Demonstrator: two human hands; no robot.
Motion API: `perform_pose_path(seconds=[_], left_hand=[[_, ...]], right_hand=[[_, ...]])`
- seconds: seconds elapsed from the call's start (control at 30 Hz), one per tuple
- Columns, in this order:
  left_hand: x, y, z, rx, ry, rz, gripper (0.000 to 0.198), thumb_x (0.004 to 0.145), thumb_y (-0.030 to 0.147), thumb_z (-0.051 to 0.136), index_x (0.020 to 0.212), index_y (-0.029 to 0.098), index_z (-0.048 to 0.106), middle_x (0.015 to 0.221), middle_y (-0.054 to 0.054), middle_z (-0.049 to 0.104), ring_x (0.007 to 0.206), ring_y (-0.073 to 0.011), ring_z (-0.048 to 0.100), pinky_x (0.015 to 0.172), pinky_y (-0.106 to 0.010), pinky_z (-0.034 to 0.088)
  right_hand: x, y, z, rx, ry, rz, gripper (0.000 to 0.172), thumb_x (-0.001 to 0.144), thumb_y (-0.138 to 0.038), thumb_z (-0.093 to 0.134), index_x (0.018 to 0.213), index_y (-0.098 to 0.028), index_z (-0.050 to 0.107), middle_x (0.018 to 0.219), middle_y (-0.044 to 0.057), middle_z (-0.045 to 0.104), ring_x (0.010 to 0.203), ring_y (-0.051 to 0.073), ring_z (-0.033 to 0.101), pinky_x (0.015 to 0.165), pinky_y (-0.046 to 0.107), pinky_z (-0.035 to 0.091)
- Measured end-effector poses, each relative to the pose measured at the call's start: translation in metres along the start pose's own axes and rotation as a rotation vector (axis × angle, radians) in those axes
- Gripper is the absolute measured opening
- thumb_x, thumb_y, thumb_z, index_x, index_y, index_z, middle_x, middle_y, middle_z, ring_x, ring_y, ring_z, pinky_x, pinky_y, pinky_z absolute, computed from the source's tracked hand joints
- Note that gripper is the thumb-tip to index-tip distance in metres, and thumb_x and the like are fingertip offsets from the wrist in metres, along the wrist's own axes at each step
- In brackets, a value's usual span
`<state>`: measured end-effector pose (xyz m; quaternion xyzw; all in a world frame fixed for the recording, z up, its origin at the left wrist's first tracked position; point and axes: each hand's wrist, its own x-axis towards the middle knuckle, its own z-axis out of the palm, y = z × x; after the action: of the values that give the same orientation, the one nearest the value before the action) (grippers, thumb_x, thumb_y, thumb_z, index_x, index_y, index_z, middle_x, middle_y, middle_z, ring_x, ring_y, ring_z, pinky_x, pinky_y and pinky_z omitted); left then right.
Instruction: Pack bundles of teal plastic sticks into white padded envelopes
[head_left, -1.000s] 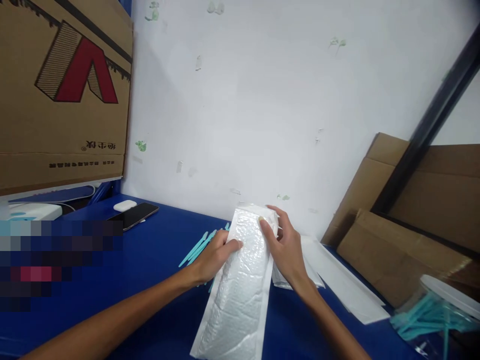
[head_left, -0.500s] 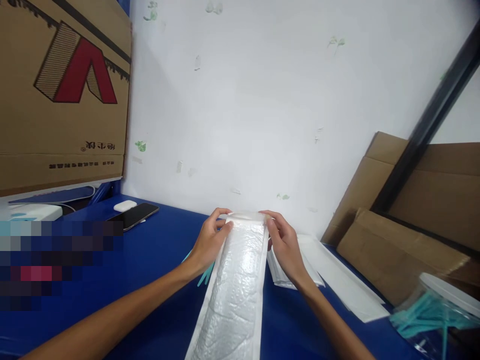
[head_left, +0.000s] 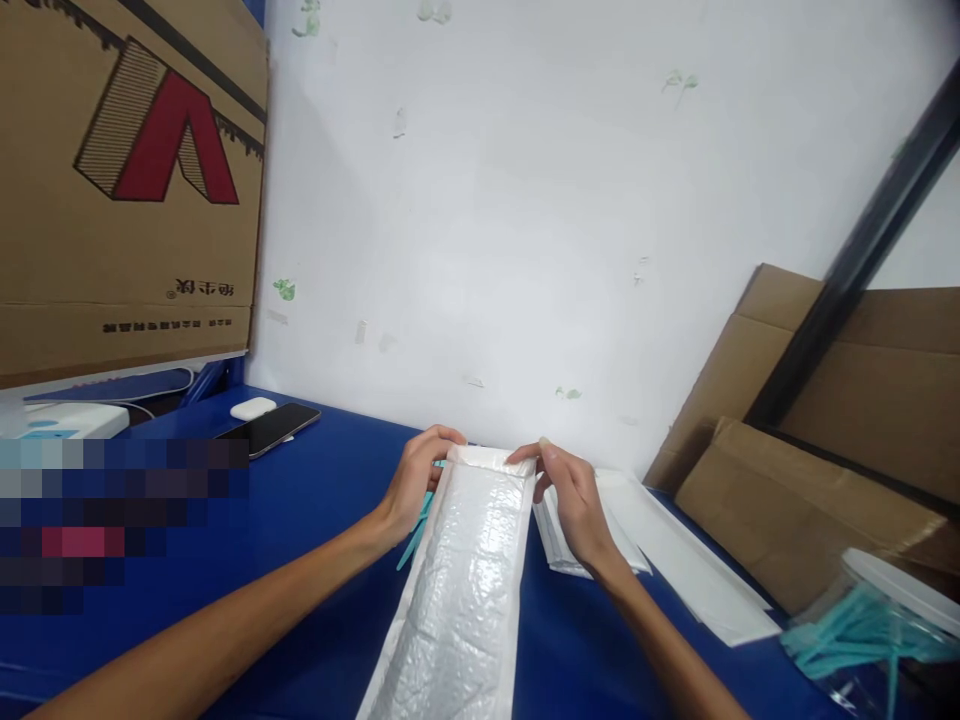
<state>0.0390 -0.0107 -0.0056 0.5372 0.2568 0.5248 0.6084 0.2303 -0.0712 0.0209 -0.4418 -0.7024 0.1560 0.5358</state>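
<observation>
A long white bubble-lined pouch (head_left: 465, 590) lies lengthwise on the blue table (head_left: 315, 520), its far end folded over. My left hand (head_left: 417, 480) pinches the left corner of that far end. My right hand (head_left: 568, 492) pinches the right corner, fingers closed on the folded edge. Teal plastic sticks (head_left: 414, 535) lie partly hidden under the pouch and my left hand.
Flat white pouches (head_left: 667, 555) lie right of my right hand. A clear tub (head_left: 874, 625) of teal sticks stands at the lower right. Cardboard sheets (head_left: 817, 450) lean at the right; a large box (head_left: 127, 190) stands left. A phone (head_left: 274, 428) and an earbud case (head_left: 253, 408) lie behind.
The pouch has come down flatter toward me. Both hands moved to its far corners, and the end flap is now folded over.
</observation>
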Motion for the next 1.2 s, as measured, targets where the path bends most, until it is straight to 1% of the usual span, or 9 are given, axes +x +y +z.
perform_pose_path(seconds=[0.2, 0.33, 0.47, 0.53, 0.6, 0.7, 0.87, 1.03, 1.2], left_hand=[[-0.001, -0.004, 0.005, 0.104, -0.016, -0.012, 0.017, 0.074, 0.029, 0.058, 0.087, 0.019, 0.056, 0.060, 0.006, 0.050, 0.050, -0.0082, 0.043, 0.048, -0.018, 0.030], [-0.004, -0.007, 0.008, 0.131, -0.091, -0.034, 0.015, 0.074, 0.031, 0.058, 0.082, 0.019, 0.054, 0.062, 0.006, 0.049, 0.052, -0.0088, 0.044, 0.049, -0.019, 0.031], [-0.008, -0.005, 0.010, 0.256, -0.152, -0.007, 0.015, 0.079, 0.034, 0.054, 0.081, 0.020, 0.054, 0.066, 0.003, 0.052, 0.056, -0.0113, 0.047, 0.049, -0.020, 0.033], [-0.010, -0.004, 0.008, 0.418, -0.158, 0.102, 0.019, 0.084, 0.035, 0.048, 0.090, 0.020, 0.058, 0.076, -0.001, 0.059, 0.069, -0.0159, 0.055, 0.054, -0.023, 0.040], [-0.011, -0.006, 0.004, 0.701, -0.160, 0.285, 0.027, 0.088, 0.035, 0.043, 0.103, 0.022, 0.061, 0.096, -0.006, 0.065, 0.093, -0.0225, 0.058, 0.072, -0.031, 0.047], [-0.007, -0.014, 0.001, 1.157, -0.216, 0.476, 0.035, 0.091, 0.037, 0.042, 0.119, 0.025, 0.060, 0.132, -0.009, 0.055, 0.129, -0.0320, 0.040, 0.102, -0.050, 0.035], [0.021, -0.043, 0.019, 1.482, -0.413, 0.406, 0.053, 0.092, 0.043, 0.040, 0.142, 0.024, 0.042, 0.157, -0.013, 0.022, 0.143, -0.0407, 0.015, 0.107, -0.064, 0.022], [0.051, -0.073, 0.040, 1.585, -0.473, 0.325, 0.060, 0.087, 0.034, 0.050, 0.144, 0.023, 0.040, 0.155, -0.014, 0.028, 0.142, -0.0436, 0.016, 0.107, -0.068, 0.018], [0.058, -0.079, 0.029, 1.639, -0.439, 0.251, 0.054, 0.089, 0.030, 0.046, 0.141, 0.021, 0.044, 0.151, -0.014, 0.037, 0.140, -0.0419, 0.026, 0.106, -0.067, 0.023]], right_hand=[[0.004, 0.002, -0.007, 0.322, -0.224, 0.000, 0.039, 0.084, -0.034, 0.041, 0.109, -0.017, 0.067, 0.086, 0.008, 0.064, 0.061, 0.018, 0.052, 0.054, 0.031, 0.043], [0.003, -0.002, -0.004, 0.304, -0.284, 0.025, 0.033, 0.077, -0.025, 0.050, 0.106, -0.021, 0.064, 0.083, 0.004, 0.059, 0.067, 0.017, 0.052, 0.053, 0.027, 0.041], [0.003, -0.003, 0.000, 0.163, -0.227, -0.112, 0.014, 0.080, -0.024, 0.052, 0.086, -0.020, 0.064, 0.094, 0.006, 0.054, 0.082, 0.019, 0.052, 0.068, 0.029, 0.043], [0.005, -0.001, -0.002, 0.153, -0.165, -0.178, 0.011, 0.078, -0.025, 0.052, 0.080, -0.020, 0.062, 0.099, 0.007, 0.055, 0.092, 0.022, 0.053, 0.078, 0.033, 0.042], [0.007, 0.003, -0.006, 0.185, -0.108, -0.201, 0.012, 0.077, -0.026, 0.049, 0.077, -0.020, 0.058, 0.102, 0.009, 0.057, 0.099, 0.025, 0.053, 0.084, 0.035, 0.041], [0.011, 0.006, -0.013, 0.236, -0.021, -0.184, 0.010, 0.076, -0.027, 0.046, 0.079, -0.021, 0.054, 0.096, 0.009, 0.061, 0.101, 0.027, 0.054, 0.088, 0.039, 0.041], [0.017, 0.007, -0.019, 0.267, 0.062, -0.217, 0.007, 0.078, -0.025, 0.047, 0.080, -0.022, 0.054, 0.080, 0.004, 0.057, 0.091, 0.024, 0.056, 0.089, 0.039, 0.042], [0.021, 0.006, -0.017, 0.187, 0.109, -0.218, 0.011, 0.081, -0.026, 0.043, 0.079, -0.022, 0.052, 0.078, 0.003, 0.053, 0.087, 0.023, 0.056, 0.085, 0.037, 0.043], [0.032, 0.009, -0.015, 0.021, 0.129, -0.178, 0.014, 0.084, -0.024, 0.036, 0.076, -0.022, 0.048, 0.075, 0.000, 0.050, 0.077, 0.018, 0.052, 0.074, 0.030, 0.041]])
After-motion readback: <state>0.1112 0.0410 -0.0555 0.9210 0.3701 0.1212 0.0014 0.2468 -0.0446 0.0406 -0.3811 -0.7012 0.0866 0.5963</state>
